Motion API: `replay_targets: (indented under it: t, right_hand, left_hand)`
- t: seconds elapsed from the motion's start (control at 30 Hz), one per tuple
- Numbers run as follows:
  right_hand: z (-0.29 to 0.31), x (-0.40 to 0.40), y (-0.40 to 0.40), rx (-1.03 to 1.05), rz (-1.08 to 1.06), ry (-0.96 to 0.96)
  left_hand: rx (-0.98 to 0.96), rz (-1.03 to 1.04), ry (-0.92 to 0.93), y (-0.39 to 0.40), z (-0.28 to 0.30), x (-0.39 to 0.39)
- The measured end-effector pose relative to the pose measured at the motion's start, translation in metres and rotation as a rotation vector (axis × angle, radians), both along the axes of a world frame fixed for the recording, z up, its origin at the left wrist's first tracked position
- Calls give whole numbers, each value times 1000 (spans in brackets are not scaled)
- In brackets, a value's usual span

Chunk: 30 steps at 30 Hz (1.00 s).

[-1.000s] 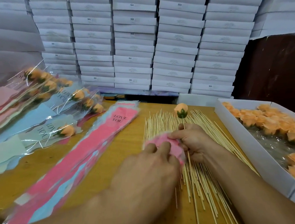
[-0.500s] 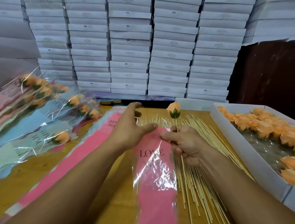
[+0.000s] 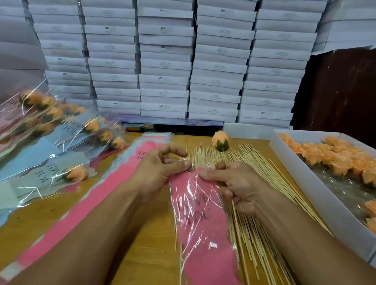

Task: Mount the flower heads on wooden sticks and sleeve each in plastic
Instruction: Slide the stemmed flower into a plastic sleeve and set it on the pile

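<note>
On the worktop [image 3: 141, 262], the left hand [image 3: 157, 173] and right hand [image 3: 235, 186] pinch the top edge of a pink plastic sleeve [image 3: 203, 244] lying over loose wooden sticks [image 3: 256, 237]. The right hand also grips a stick topped by an orange flower head [image 3: 220, 141]. A white box [image 3: 313, 192] of flower heads sits at right.

A: Where do the forearms enter?

B: Both rise from the lower edge and converge toward the centre, bare to the wrist. The left hand [image 3: 158, 169] lies palm down, fingers curled, thumb and forefinger apparently pinching the top edge of the pink sleeve [image 3: 201, 222]; the exact contact is hard to read through the glare.

A: And the right?

B: The right hand [image 3: 235, 186] sits just beside it, fingers curled round the wooden stick [image 3: 225, 163], thumb extended leftward and pressing on the sleeve's upper edge. The two hands nearly meet at the thumbs.
</note>
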State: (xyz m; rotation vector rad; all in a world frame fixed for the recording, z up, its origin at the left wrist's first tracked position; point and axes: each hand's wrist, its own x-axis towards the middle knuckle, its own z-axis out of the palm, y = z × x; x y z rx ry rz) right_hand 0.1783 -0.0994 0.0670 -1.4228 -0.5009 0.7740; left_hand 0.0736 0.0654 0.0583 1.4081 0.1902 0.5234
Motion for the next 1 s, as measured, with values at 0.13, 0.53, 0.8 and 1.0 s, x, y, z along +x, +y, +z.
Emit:
replay_targets:
  t: [0.13, 0.53, 0.8, 1.0]
  right_hand:
    - [-3, 0, 2, -5, -35, -4]
    - [-10, 4, 4, -42, -100, -29]
    - [-8, 2, 4, -73, -2, -38]
    - [2, 18, 1, -36, -64, 148]
  left_hand:
    - [385, 143, -5, 1, -2, -2]
    - [427, -8, 98, 5, -6, -4]
    - [85, -88, -32, 11, -6, -4]
    - [19, -157, -84, 7, -5, -6]
